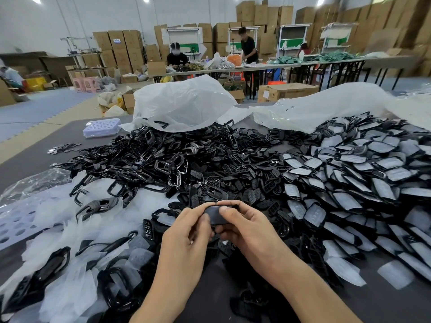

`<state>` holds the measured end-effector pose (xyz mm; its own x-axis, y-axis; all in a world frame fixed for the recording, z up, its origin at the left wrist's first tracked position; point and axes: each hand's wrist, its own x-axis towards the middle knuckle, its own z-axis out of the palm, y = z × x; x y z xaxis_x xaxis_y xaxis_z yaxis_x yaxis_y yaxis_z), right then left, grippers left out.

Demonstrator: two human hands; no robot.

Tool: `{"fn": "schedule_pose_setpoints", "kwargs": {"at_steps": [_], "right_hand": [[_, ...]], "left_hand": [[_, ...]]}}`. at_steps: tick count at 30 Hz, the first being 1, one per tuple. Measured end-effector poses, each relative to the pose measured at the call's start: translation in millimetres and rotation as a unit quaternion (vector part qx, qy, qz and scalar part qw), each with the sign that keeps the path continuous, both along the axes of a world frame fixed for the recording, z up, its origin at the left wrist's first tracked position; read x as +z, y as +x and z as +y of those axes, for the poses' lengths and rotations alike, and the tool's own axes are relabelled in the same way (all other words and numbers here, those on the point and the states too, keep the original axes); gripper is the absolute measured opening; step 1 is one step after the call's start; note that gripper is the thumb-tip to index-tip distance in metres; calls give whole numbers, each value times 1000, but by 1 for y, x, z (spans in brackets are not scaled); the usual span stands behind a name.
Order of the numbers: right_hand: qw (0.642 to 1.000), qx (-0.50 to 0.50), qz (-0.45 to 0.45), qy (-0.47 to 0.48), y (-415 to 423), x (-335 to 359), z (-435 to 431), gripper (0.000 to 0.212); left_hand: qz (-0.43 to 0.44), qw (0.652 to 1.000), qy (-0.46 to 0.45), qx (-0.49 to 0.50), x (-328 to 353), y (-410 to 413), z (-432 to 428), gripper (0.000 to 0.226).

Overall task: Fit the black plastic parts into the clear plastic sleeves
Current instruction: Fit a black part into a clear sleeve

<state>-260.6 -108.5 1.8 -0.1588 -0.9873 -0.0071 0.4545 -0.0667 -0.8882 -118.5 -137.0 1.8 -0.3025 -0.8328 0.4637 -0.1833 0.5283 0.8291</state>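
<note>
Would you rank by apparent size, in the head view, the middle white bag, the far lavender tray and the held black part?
White bag
lavender tray and black part: alike; nearness leaves it unsure

Desk (30, 159) is almost fully covered. Bare surface: a strip along the left edge toward the far left corner, a patch at the near right corner, and a narrow patch at the near edge between the forearms.

Centre: a heap of loose black parts (168, 159) with no gap through it. Right side: a heap of sleeved parts (363, 173) touches that heap and reaches the right edge. Near left: loose clear sleeves (70, 229) with black frames on them.

Two crumpled white bags (182, 101) block the far edge. A lavender tray (102, 127) sits at the far left. The left hand (186, 234) and right hand (247, 229) grip one black part (217, 214) and occupy the near centre.
</note>
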Motion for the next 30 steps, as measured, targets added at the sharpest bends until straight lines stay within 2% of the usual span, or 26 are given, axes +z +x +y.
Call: {"fn": "schedule_pose_setpoints", "kwargs": {"at_steps": [5,8,14,20,24,30], "right_hand": [[1000,9,-3,5,-3,-2,-1,18],[1000,9,-2,9,-3,-2,-1,4],[999,23,30,3,-5,-4,0,25],[997,25,70,-14,-7,2,5,15],[997,-17,72,-27,-8,5,4,24],[995,-74,58,-26,-8,2,1,46]], "left_hand": [[-19,999,-34,-8,-2,1,-1,41],[-37,998,-50,-13,-4,0,-2,37],[-76,994,-78,-32,-6,3,-2,34],[-114,987,-108,-26,-5,4,0,36],[-132,983,-127,-1,0,8,5,31],[-225,957,-185,-7,2,8,10,35]]}}
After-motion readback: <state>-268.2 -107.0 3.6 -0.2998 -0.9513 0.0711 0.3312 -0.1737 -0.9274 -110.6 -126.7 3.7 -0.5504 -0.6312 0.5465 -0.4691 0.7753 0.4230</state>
